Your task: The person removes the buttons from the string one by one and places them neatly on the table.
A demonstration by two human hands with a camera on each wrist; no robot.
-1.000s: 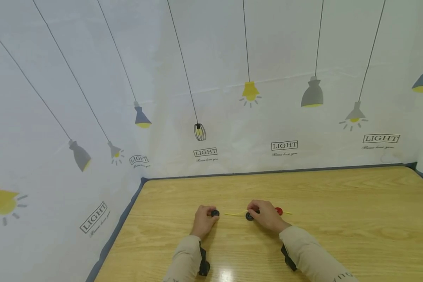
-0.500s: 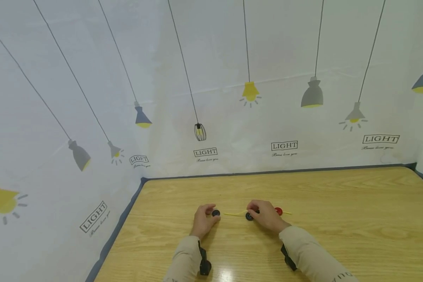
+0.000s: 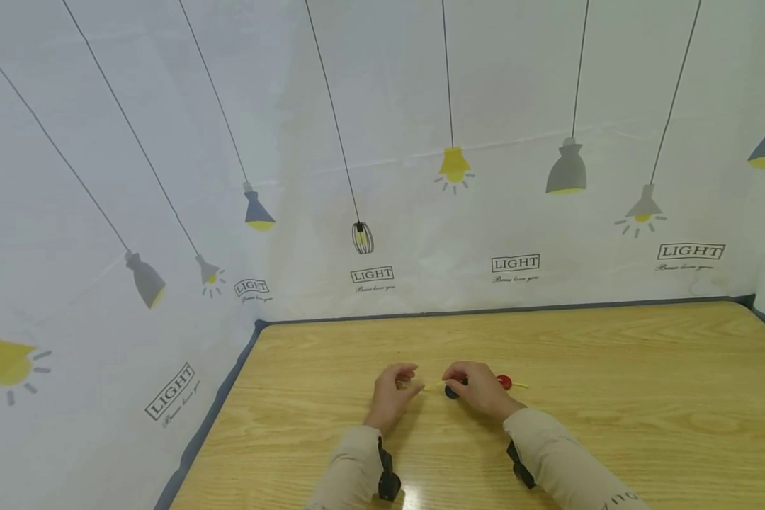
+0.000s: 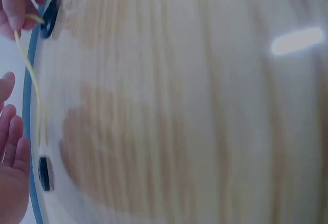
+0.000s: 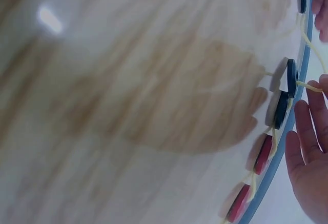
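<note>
My right hand (image 3: 482, 392) pinches a thin yellow string (image 4: 33, 73) between thumb and fingers. On that string are dark buttons (image 5: 292, 78) and red buttons (image 5: 264, 155), standing in a row beside the hand in the right wrist view. From the pinch, the string's free end hangs toward another dark button (image 4: 44, 174) on the tabletop. My left hand (image 3: 393, 395) is close to this button and the string, thumb and fingertips apart, with nothing visible between them. In the head view, the left hand hides that button; the right hand partly covers the threaded ones.
Both hands work over a wood-grain table (image 3: 319, 347) with a dark blue edge at the back. White cloth (image 3: 408, 106) printed with lamps hangs behind and to the left. A black wrist camera (image 3: 389, 482) is strapped under the left sleeve.
My left hand has let go of the loose dark button and moved right, toward the string and right hand. The right hand stays nearly still, holding the string.
</note>
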